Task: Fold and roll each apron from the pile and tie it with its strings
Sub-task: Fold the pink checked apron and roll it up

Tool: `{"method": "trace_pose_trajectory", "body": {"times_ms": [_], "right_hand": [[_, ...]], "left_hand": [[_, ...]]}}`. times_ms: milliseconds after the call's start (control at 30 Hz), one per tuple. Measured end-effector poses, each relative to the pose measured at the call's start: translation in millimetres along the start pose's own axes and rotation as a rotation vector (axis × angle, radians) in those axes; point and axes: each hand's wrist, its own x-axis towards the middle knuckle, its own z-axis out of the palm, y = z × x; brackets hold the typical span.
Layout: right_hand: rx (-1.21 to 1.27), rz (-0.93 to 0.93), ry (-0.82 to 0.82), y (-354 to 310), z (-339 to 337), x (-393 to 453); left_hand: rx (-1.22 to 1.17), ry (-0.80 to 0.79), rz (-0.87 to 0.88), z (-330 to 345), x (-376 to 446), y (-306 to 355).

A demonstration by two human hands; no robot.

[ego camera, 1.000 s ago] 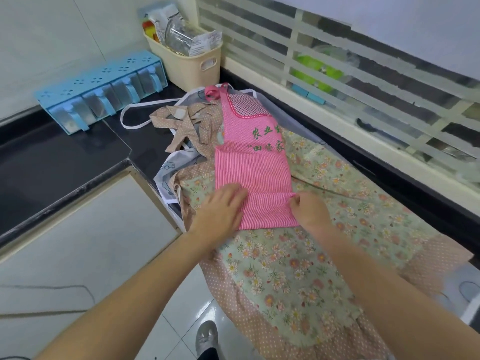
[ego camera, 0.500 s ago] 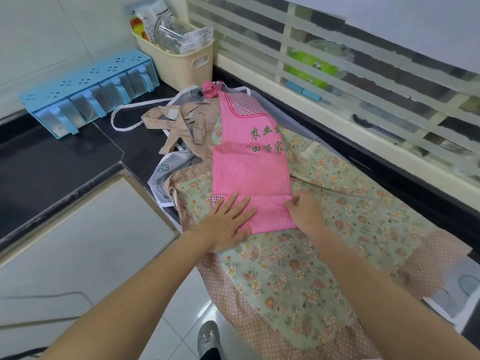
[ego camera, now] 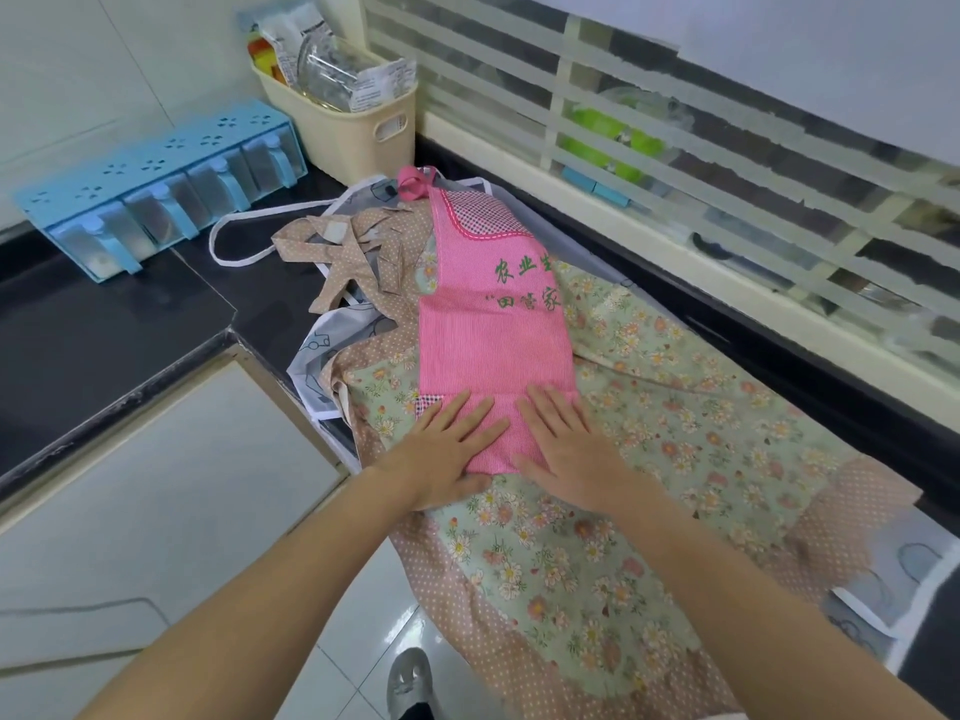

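Fingers straight on both hands: your left hand [ego camera: 448, 449] and right hand [ego camera: 566, 446] pressed flat on the pink apron's [ego camera: 493, 330] near end, grasping nothing. Half a second before, the right pinched its edge. Apron lay folded narrow atop the floral apron [ego camera: 649, 459]; rolling likely next.

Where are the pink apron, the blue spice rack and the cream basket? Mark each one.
pink apron [ego camera: 493, 345], head view, on the striped middle panel below the green lettering.
blue spice rack [ego camera: 156, 163], head view, on its flat perforated top.
cream basket [ego camera: 358, 132], head view, on its front wall beside the handle slot.
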Motion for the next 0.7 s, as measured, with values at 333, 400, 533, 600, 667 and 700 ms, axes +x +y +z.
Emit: {"method": "trace_pose_trajectory", "body": {"times_ms": [333, 400, 533, 600, 667, 700], "right_hand": [[0.311, 0.02, -0.08, 18, -31, 4], [0.475, 0.128, 0.02, 23, -43, 11], [0.886, 0.411, 0.137, 32, -64, 21], [0.985, 0.53, 0.237, 29, -68, 25], [0.858, 0.554, 0.258, 21, -64, 32], [0.791, 0.567, 0.235, 16, -61, 35]], "left_hand": [[-0.287, 0.094, 0.007, -13, -8, -26], [-0.492, 0.148, -0.067, -24, -8, -41], [-0.954, 0.258, -0.231, -37, 1, -65], [-1.177, 0.274, -0.291, -35, 6, -71], [-1.053, 0.328, -0.358, -32, 13, -77], [-0.912, 0.356, -0.386, -28, 17, -80]]}}
